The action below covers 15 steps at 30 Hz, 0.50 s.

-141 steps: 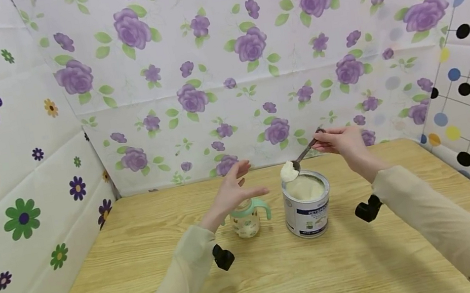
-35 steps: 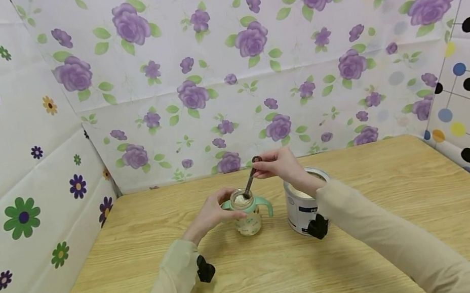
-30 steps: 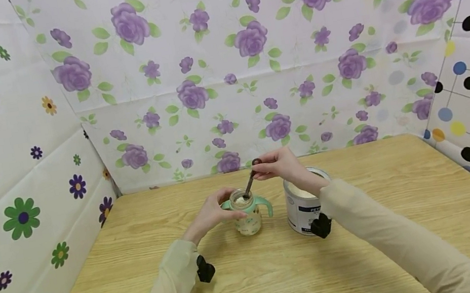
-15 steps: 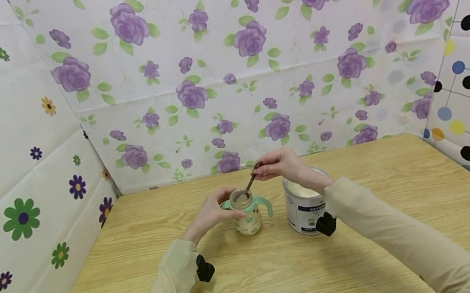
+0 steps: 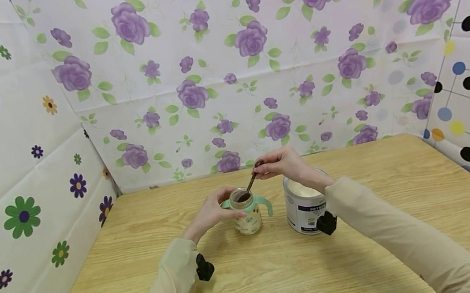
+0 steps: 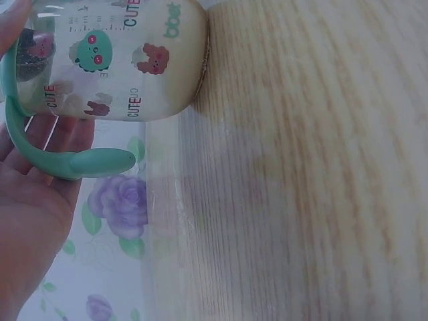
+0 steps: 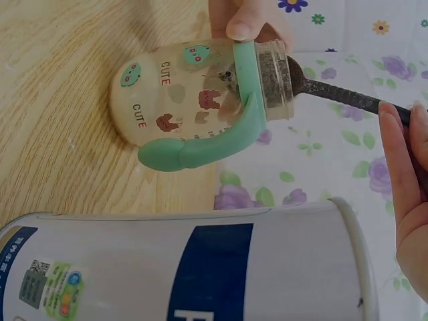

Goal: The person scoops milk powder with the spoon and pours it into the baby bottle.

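Note:
A clear baby bottle [image 5: 248, 224] with cartoon prints and a green two-handled collar stands upright on the table. My left hand [image 5: 213, 212] grips it near the neck, thumb in front and fingers behind. In the left wrist view, pale contents fill the lower part of the bottle [image 6: 154, 80], and one green handle [image 6: 100, 162] curves past the palm. My right hand [image 5: 283, 165] pinches the handle of a dark metal spoon [image 5: 251, 181], tilted down into the bottle's uncapped mouth. From the right wrist, the spoon bowl [image 7: 295, 76] shows dark, without a heap, right at the rim.
Just right of the bottle stands an uncovered white and blue can [image 5: 304, 212] of pale powder, partly behind my right wrist. Both stand on a wooden table [image 5: 152, 262]. A flowered sheet [image 5: 196, 137] hangs along the table's back edge.
From over the can, the spoon has come left to the bottle, and its heap of pale powder has left it. My left hand, open beside the bottle earlier, now grips it.

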Tool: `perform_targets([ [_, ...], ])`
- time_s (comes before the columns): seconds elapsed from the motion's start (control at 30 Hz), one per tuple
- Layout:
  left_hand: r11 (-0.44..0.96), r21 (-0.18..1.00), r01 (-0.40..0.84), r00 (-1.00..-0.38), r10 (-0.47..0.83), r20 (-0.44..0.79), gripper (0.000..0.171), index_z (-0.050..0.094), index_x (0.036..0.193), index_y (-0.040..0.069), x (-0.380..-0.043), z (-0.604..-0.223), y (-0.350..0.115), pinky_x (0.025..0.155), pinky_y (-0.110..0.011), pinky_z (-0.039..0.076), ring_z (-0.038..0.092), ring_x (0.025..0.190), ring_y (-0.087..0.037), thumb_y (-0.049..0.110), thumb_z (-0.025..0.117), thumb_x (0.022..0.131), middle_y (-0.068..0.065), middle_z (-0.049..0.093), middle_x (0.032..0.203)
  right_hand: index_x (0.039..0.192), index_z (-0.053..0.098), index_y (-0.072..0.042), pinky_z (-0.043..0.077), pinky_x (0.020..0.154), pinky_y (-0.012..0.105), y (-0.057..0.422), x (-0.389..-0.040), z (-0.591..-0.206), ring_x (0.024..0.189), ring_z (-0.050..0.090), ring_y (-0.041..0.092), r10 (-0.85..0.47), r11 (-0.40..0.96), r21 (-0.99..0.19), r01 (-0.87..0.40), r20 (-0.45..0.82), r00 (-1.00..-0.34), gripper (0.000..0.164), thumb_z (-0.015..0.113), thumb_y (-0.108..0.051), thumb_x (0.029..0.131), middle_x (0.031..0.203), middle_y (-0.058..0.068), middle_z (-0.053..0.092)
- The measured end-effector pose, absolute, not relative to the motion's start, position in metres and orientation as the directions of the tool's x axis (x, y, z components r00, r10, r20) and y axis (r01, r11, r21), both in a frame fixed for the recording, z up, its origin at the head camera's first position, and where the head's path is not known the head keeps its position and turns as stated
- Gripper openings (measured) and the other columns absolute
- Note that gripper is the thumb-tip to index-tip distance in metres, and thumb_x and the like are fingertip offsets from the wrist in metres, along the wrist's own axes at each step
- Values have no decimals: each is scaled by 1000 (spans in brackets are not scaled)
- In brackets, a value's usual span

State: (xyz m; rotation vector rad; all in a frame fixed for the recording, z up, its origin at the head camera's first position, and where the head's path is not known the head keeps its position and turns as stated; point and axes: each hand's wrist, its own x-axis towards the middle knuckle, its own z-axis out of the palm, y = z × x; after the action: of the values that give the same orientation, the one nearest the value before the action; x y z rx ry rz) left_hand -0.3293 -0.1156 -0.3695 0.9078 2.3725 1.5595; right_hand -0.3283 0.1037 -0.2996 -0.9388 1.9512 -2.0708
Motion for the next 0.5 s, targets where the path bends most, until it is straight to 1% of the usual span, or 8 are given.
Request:
perform_targets([
  [0.3,263,880,395,-797,575,186,49,40,102,16,-328,-368,-115,69,-31,30,36,88,-14,16,61,58,3,44,95,85,51,7,37,58,35,104,-327,-300,70,46,31,-514,-120,-940,-319,333,-791,19,48,1,68,78,22,49],
  [0.47,258,876,408,-793,576,200,50,40,102,15,-328,-368,-115,69,-31,30,36,88,-15,16,62,58,2,44,95,84,52,6,37,58,34,105,-329,-300,70,47,30,-482,-103,-948,-301,312,-818,19,49,-2,67,77,20,51],
  [0.5,256,875,411,-791,577,203,50,40,102,15,-329,-368,-115,69,-31,30,36,88,-15,16,62,58,1,44,95,85,52,6,38,57,33,106,-335,-305,69,48,28,-480,-107,-945,-308,320,-817,20,49,-2,67,76,19,51],
])
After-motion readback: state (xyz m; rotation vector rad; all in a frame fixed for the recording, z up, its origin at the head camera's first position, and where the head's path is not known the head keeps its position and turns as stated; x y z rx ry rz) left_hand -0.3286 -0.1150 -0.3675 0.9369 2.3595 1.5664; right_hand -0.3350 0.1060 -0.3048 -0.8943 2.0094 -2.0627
